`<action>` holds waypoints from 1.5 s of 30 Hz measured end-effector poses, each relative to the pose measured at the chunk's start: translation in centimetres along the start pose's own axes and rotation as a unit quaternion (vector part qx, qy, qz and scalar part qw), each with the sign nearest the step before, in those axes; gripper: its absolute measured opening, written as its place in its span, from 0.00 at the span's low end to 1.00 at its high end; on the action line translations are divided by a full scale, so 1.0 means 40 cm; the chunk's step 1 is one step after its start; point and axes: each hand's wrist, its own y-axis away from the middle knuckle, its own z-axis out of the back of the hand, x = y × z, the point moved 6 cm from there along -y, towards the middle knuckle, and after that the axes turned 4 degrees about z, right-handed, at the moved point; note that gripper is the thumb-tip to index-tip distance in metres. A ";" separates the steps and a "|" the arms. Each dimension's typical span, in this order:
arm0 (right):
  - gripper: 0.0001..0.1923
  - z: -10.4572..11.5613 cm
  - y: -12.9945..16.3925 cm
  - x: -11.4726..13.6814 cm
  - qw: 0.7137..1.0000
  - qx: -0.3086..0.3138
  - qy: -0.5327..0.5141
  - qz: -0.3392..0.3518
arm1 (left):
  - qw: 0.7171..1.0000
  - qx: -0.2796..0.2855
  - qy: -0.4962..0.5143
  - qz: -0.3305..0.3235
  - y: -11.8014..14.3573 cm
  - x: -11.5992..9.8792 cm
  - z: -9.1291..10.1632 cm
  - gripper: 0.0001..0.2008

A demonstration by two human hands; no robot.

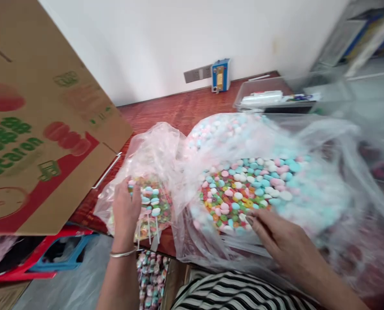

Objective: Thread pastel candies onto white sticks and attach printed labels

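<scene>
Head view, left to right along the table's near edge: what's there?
Cardboard box → left hand on a small bag of lollipops → large bag of pastel candies with the right hand at its near side.

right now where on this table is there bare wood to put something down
Bare wood shows at the back, between the cardboard box, the wall and the clear tray. The front is crowded: the left hand rests on the small candy bag, the right hand on the big candy bag, which covers the right side.
</scene>
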 end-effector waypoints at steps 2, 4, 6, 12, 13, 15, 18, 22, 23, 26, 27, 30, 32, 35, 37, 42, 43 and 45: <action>0.13 0.022 0.033 -0.029 0.999 0.009 0.020 -0.029 | 0.992 0.083 -0.076 -0.050 -0.016 0.059 -0.048 0.20; 0.12 0.019 0.063 -0.034 0.998 0.043 0.041 -0.030 | 0.990 0.090 -0.096 -0.051 -0.012 0.092 -0.068 0.21; 0.11 -0.007 0.088 -0.017 0.994 0.089 0.066 -0.002 | 0.992 0.033 -0.112 -0.050 0.002 0.087 -0.051 0.23; 0.07 -0.093 0.122 0.034 0.967 0.094 0.231 0.054 | 0.989 -0.080 0.002 -0.125 0.114 -0.094 0.004 0.18; 0.07 -0.102 0.125 0.034 0.967 0.086 0.235 0.055 | 0.989 -0.055 0.041 -0.133 0.139 -0.130 -0.009 0.16; 0.08 -0.111 0.131 0.029 0.971 0.070 0.223 0.058 | 0.981 0.007 0.116 -0.155 0.191 -0.200 -0.046 0.13; 0.09 -0.106 0.149 0.009 0.977 0.053 0.200 0.051 | 0.961 0.087 0.202 -0.165 0.252 -0.272 -0.101 0.11; 0.12 -0.065 0.181 -0.006 0.989 0.005 0.146 0.039 | 0.928 0.204 0.289 -0.114 0.292 -0.300 -0.149 0.10; 0.13 -0.048 0.186 -0.006 0.993 -0.023 0.113 0.035 | 0.917 0.237 0.309 -0.086 0.302 -0.299 -0.158 0.10; 0.12 0.000 0.188 0.005 0.993 -0.111 0.023 0.025 | 0.850 0.376 0.370 0.017 0.354 -0.300 -0.193 0.10; 0.12 0.010 0.183 0.011 0.991 -0.128 0.013 0.027 | 0.816 0.423 0.390 0.048 0.379 -0.305 -0.206 0.11; 0.10 0.024 0.162 0.030 0.987 -0.155 0.019 0.041 | 0.744 0.482 0.447 0.120 0.435 -0.328 -0.233 0.12; 0.09 0.027 0.151 0.036 0.985 -0.163 0.029 0.046 | 0.724 0.469 0.482 0.153 0.450 -0.341 -0.247 0.11; 0.09 0.030 0.144 0.034 0.984 -0.170 0.030 0.047 | 0.697 0.462 0.518 0.182 0.458 -0.358 -0.261 0.10; 0.09 0.031 0.144 0.032 0.984 -0.167 0.027 0.047 | 0.682 0.465 0.533 0.186 0.460 -0.366 -0.264 0.10; 0.11 0.019 0.140 0.039 0.988 -0.138 0.024 0.064 | 0.678 0.476 0.532 0.172 0.452 -0.369 -0.261 0.10; 0.12 0.016 0.137 0.040 0.989 -0.132 0.023 0.069 | 0.685 0.484 0.520 0.159 0.446 -0.367 -0.262 0.12; 0.13 0.021 0.134 0.033 0.989 -0.135 0.022 0.064 | 0.718 0.488 0.482 0.120 0.421 -0.356 -0.265 0.16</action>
